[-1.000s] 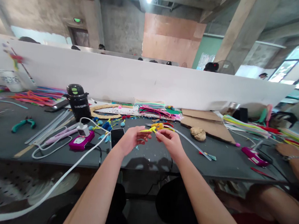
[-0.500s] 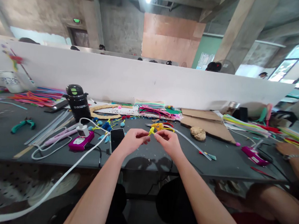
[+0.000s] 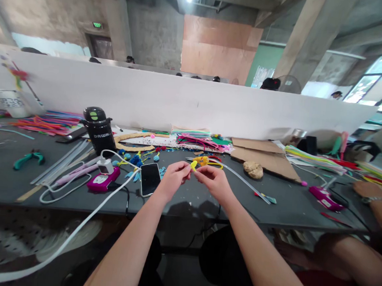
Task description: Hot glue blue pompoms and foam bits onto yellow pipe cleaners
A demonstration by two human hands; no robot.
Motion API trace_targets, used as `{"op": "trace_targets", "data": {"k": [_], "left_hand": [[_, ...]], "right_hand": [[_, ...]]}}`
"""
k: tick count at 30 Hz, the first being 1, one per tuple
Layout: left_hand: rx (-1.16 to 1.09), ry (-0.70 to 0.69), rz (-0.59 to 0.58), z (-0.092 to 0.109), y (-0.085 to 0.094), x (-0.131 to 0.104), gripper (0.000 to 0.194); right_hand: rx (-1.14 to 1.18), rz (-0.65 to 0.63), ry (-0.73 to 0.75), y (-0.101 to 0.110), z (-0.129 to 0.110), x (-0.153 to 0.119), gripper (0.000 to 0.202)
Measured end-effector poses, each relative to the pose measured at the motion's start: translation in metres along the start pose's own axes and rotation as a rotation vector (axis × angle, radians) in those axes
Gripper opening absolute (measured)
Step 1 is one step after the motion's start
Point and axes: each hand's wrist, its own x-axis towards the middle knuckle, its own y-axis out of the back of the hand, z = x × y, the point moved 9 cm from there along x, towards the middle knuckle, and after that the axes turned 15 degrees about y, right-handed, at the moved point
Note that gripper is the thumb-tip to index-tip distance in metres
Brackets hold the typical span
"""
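A small yellow pipe cleaner piece (image 3: 193,165) sits between my two hands, above the front middle of the dark table (image 3: 186,204). My left hand (image 3: 174,177) pinches it from the left, and my right hand (image 3: 213,180) pinches it from the right; the fingertips nearly meet. Its lower part is hidden by the fingers. Just behind my hands lies a yellow hot glue gun (image 3: 203,160) with a clear glue stick (image 3: 244,181) trailing right. A phone (image 3: 150,179) lies left of my left hand, beside blue and yellow pipe cleaner pieces (image 3: 137,160).
On the left stand a black bottle (image 3: 99,131) and a purple power socket (image 3: 104,180) with a white cable. Teal pliers (image 3: 29,159) lie farther left. Cardboard (image 3: 265,157) and a tan lump (image 3: 253,170) are at right, before another person's arm (image 3: 376,199). A white partition (image 3: 194,99) runs behind.
My left hand has shifted slightly right and up, closer to my right hand, uncovering more of the phone. The yellow piece has turned a little between my fingers.
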Motion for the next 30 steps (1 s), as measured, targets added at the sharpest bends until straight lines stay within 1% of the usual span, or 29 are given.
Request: {"op": "trace_targets", "data": {"k": [4, 8, 11, 14, 17, 19, 23, 26, 30], "left_hand": [[0.004, 0.023, -0.107, 0.002, -0.005, -0.005, 0.026], [0.120, 0.084, -0.235, -0.001, -0.011, -0.011, 0.022], [0.235, 0.104, -0.294, -0.002, -0.015, -0.016, 0.020], [0.361, 0.109, -0.335, -0.004, -0.019, -0.019, 0.020], [0.492, 0.107, -0.353, -0.010, -0.023, -0.019, 0.022], [0.575, 0.105, -0.345, -0.017, -0.024, -0.017, 0.023], [0.698, 0.102, -0.281, -0.028, -0.022, -0.012, 0.025], [0.755, 0.089, -0.233, -0.030, -0.019, -0.010, 0.024], [0.807, 0.077, -0.176, -0.030, -0.014, -0.009, 0.023]], "right_hand": [[0.106, -0.129, -0.038, -0.008, 0.002, -0.002, 0.030], [0.167, -0.358, -0.087, -0.020, 0.005, -0.010, 0.034], [0.160, -0.500, -0.106, -0.026, 0.005, -0.017, 0.033], [0.116, -0.609, -0.106, -0.029, 0.006, -0.019, 0.030], [0.057, -0.708, -0.096, -0.032, 0.010, -0.019, 0.024], [0.010, -0.743, -0.089, -0.032, 0.014, -0.017, 0.020], [-0.070, -0.759, -0.074, -0.032, 0.020, -0.013, 0.015], [-0.103, -0.770, -0.069, -0.034, 0.020, -0.012, 0.015], [-0.134, -0.754, -0.084, -0.033, 0.020, -0.010, 0.015]]}}
